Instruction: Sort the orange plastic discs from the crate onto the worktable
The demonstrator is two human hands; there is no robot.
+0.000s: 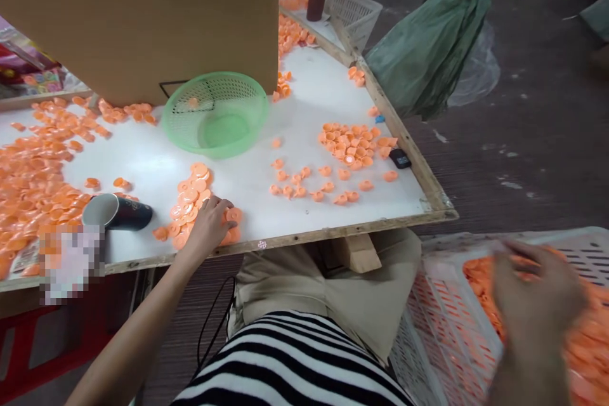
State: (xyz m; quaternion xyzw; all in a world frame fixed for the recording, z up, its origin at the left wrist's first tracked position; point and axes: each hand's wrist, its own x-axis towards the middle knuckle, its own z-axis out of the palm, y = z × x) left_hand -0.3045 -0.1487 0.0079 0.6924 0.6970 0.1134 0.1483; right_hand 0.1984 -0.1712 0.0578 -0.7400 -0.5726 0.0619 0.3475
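My left hand [209, 223] rests at the table's near edge, over a pile of flat round orange plastic discs [191, 193]. Its fingers are curled down among the discs, and whatever lies under the fingertips is hidden. Off the table to the right, my right hand [537, 292] is smeared by motion above a white plastic crate [447, 323] filled with orange plastic pieces [590, 336]. Whether it holds anything does not show. Small orange cup-like pieces [349, 143] lie heaped on the right of the table, with several more scattered in front of them.
A green plastic basket [216, 146] stands mid-table before a large cardboard sheet [190, 19]. A dark cup [128, 212] lies on its side near many orange pieces [35, 171]. Wooden strips [404, 133] edge the white table; a small black device [399, 158] lies beside one.
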